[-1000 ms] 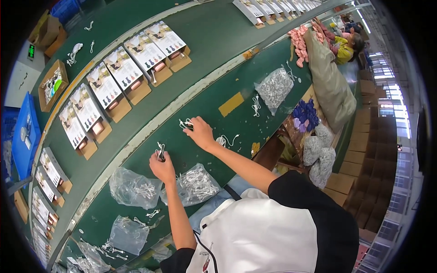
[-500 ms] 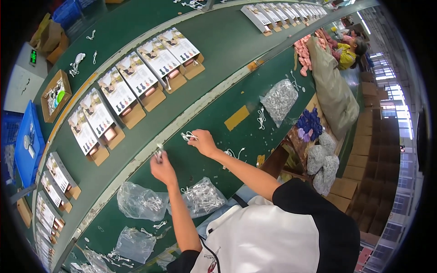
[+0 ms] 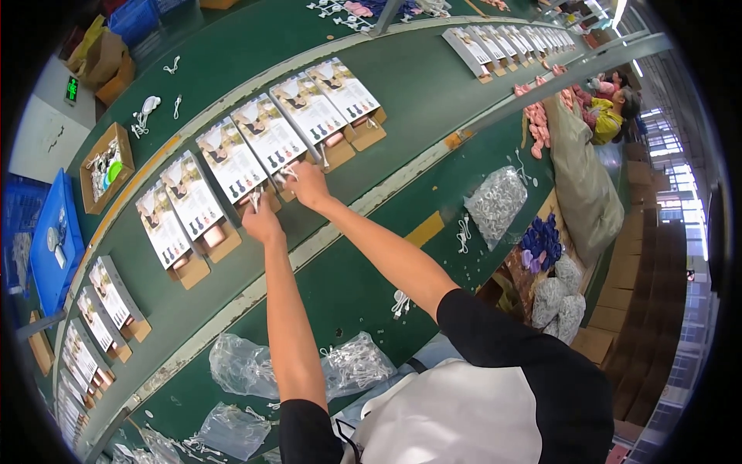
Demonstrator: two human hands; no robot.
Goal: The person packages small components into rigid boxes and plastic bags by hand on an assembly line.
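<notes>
Both my arms reach out over the green conveyor belt (image 3: 402,100). My left hand (image 3: 261,223) pinches a small white cable piece (image 3: 254,200) at the front edge of an open brown box (image 3: 220,236) with a printed card lid (image 3: 230,161). My right hand (image 3: 308,185) holds another small white cable piece (image 3: 287,172) over the neighbouring box with its card lid (image 3: 270,135). More of the same open boxes (image 3: 340,91) lie in a row on the belt to either side.
Clear bags of white cable pieces (image 3: 355,362) lie on the green bench (image 3: 348,286) near my body, and another bag (image 3: 495,203) sits to the right. A blue crate (image 3: 48,240) stands at the left. Another person (image 3: 610,108) works at the far right beside pink parts.
Both hands have moved from the near green bench forward onto the conveyor, carrying the white pieces to the open boxes. The boxes have travelled along the belt.
</notes>
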